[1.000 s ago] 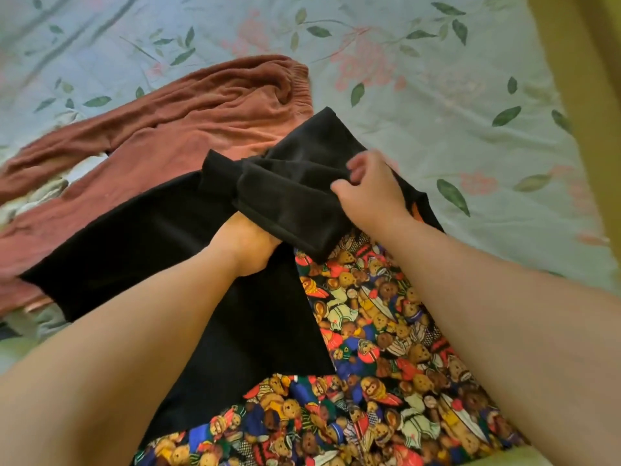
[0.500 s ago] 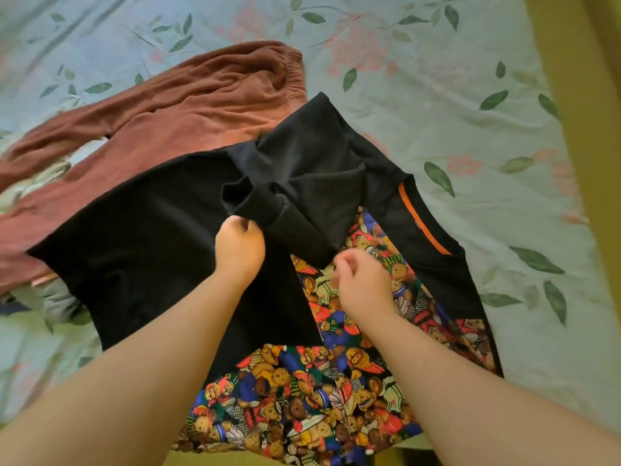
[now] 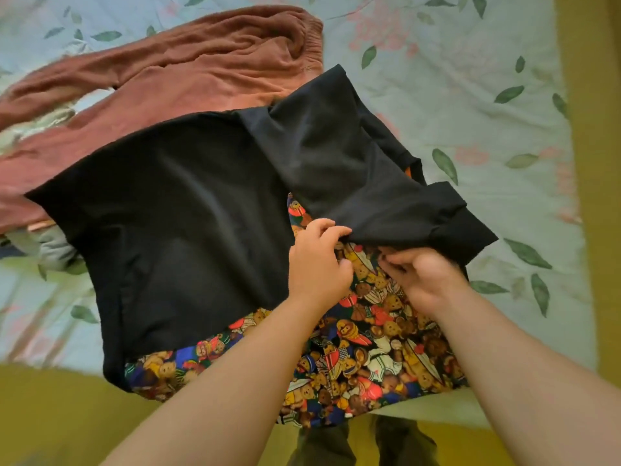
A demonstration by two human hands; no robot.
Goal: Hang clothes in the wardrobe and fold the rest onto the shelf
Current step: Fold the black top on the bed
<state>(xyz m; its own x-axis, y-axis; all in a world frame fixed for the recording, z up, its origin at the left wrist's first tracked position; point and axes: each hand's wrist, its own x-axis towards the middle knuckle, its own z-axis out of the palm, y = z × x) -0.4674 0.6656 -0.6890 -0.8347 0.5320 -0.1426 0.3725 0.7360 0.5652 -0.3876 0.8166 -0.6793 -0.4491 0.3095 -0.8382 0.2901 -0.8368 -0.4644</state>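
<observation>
Both arms were in, bare. My left forearm (image 3: 218, 381) and right forearm (image 3: 504, 364) reached forward, angling toward each other. My left hand (image 3: 319, 264) had thumb and fingers curled, pinching the edge of the black garment (image 3: 188, 203). My right hand (image 3: 426, 280) sat just beside it, knuckles up, fingers bent in under that same edge. It was blurred, so I couldn't tell if it had a grip. The wrists were close, not touching.

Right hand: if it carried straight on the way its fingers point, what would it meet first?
Probably the raised edge of the black garment, just beyond the right hand and its blurred fingertips, where the left hand pinches it. Depth is unclear: it could instead slip beneath that fold, along the bear-print fabric.
</observation>
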